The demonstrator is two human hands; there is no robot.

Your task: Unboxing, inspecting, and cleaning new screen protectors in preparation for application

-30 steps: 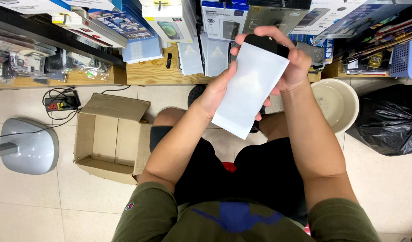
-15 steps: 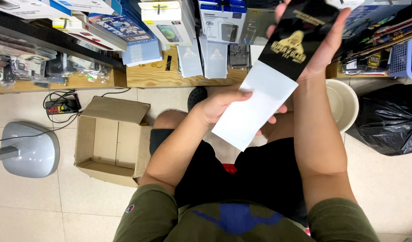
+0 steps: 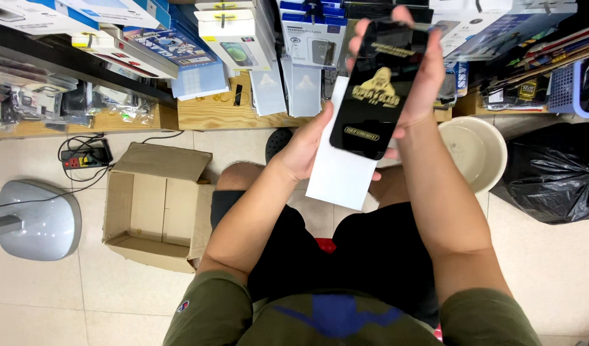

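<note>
My right hand grips a flat black packet with a gold emblem, held up in front of the shelf. My left hand holds a plain white sleeve by its left edge, just below and partly behind the black packet. The packet's lower end overlaps the top of the sleeve. Both are held above my knees as I sit.
An open cardboard box stands on the tiled floor at my left. A grey fan base and a power strip lie further left. A cream bowl and black rubbish bag sit right. Wooden shelf carries boxed goods.
My right hand has drawn the black packet up and out of the white sleeve, which stays in my left hand. A second ago only the packet's top showed.
</note>
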